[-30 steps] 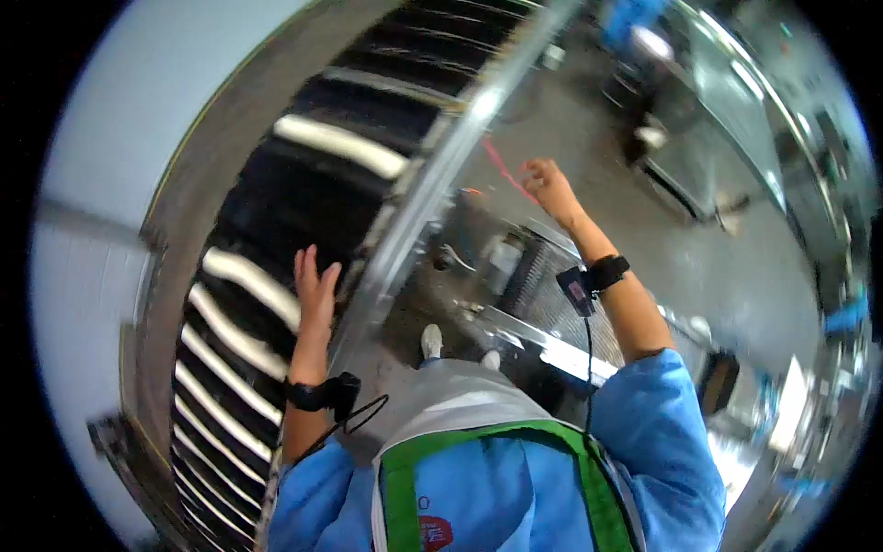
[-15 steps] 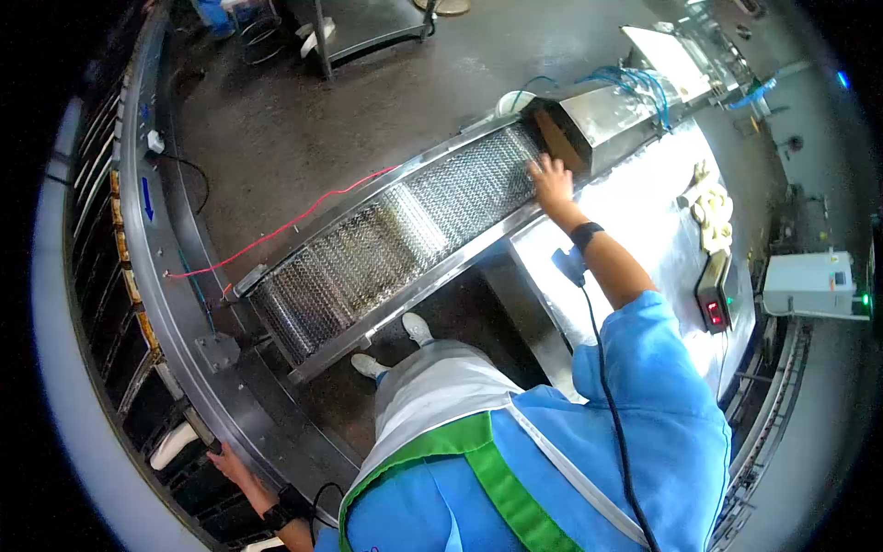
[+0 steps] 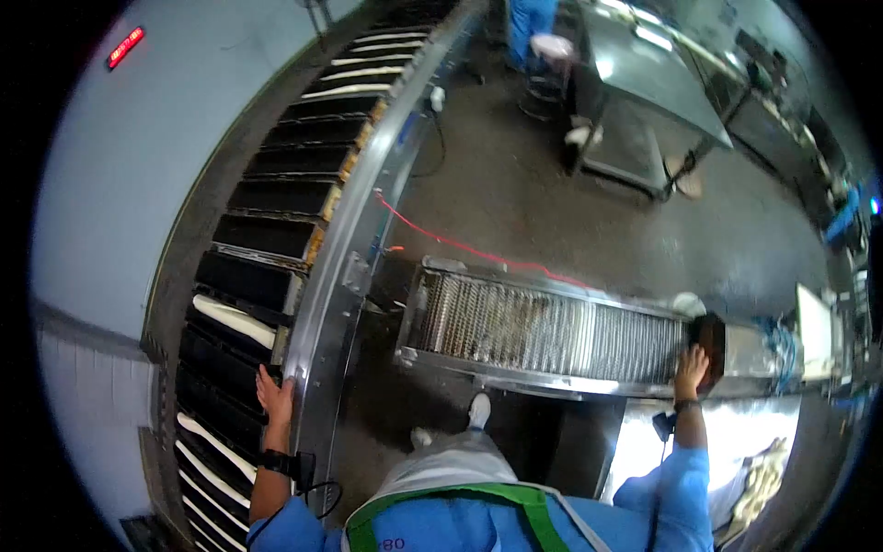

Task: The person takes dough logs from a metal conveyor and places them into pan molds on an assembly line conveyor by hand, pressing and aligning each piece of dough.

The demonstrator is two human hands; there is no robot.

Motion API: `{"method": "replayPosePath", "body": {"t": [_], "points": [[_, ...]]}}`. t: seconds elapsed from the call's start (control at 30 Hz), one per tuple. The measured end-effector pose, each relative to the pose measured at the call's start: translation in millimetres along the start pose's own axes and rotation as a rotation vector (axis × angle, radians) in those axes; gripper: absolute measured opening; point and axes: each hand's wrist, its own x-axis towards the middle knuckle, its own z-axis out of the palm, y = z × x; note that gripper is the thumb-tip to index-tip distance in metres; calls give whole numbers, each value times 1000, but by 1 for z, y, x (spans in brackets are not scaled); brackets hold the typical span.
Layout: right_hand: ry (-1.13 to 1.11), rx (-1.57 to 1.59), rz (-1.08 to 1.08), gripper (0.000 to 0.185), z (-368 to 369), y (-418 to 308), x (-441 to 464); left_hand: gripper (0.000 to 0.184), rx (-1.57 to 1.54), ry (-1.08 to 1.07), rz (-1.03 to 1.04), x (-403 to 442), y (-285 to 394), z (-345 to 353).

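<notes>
Over the inner edge of a conveyor of dark trays is my left hand (image 3: pixel 274 397), fingers apart, holding nothing. Close beyond its fingertips, a pale dough strip (image 3: pixel 235 320) lies in one tray. More pale strips (image 3: pixel 216 471) lie in trays beside and behind that hand. On the right, my right hand (image 3: pixel 692 370) rests at the far end of a metal mesh belt (image 3: pixel 543 333), beside a dark opening in a metal housing (image 3: pixel 754 350). Its fingers are spread, with nothing seen in them. Both wrists wear black bands with small devices.
A red cord (image 3: pixel 478 250) runs from the conveyor's metal rail (image 3: pixel 342 248) to the mesh belt. A steel table (image 3: pixel 658 78) stands at the upper right, near a person in blue (image 3: pixel 531 26) and a stool (image 3: pixel 550 51). Pale dough pieces (image 3: pixel 762 483) lie at the lower right.
The view has swung back left after turning right. More of the tray conveyor shows again. My left hand is off the rail's lower end and open; my right hand remains by the mesh belt's housing.
</notes>
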Motion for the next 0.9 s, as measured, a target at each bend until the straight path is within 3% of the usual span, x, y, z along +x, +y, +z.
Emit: {"method": "replayPosePath", "body": {"t": [0.03,0.13,0.2,0.27,0.3,0.33,0.4,0.47,0.53,0.6,0.67,0.73,0.9], "points": [[127,-35,-27,27,0,0,-1,79,91,-28,-15,-2,7,0],[-91,142,14,22,-14,3,15,80,88,-21,-6,-4,3,-8],[266,259,57,20,30,0,34,82,108,17,6,-6,-5,-6],[178,411,57,21,9,8,42,81,108,20,95,-14,3,-17],[64,559,70,22,-18,18,43,81,128,41,128,-18,9,-21],[117,562,-91,25,-101,19,11,81,145,74,146,-27,3,-19],[137,747,-141,25,-124,36,25,82,159,73,134,-32,-8,-13],[387,1066,-380,21,-209,37,-7,82,157,22,32,-52,-2,-27],[260,1604,-537,21,-264,37,-14,83,127,7,-26,-64,5,-41],[112,1565,-489,22,-387,21,-68,84,99,-95,-31,-65,9,-49],[352,1677,-481,25,-460,-7,-111,84,63,-82,-17,-66,-6,-47],[405,1930,-711,29,-519,-39,-137,82,36,-102,3,-69,-10,-54],[358,1835,-1040,22,-600,-168,-170,77,-66,-49,55,-70,-33,-55]]}}
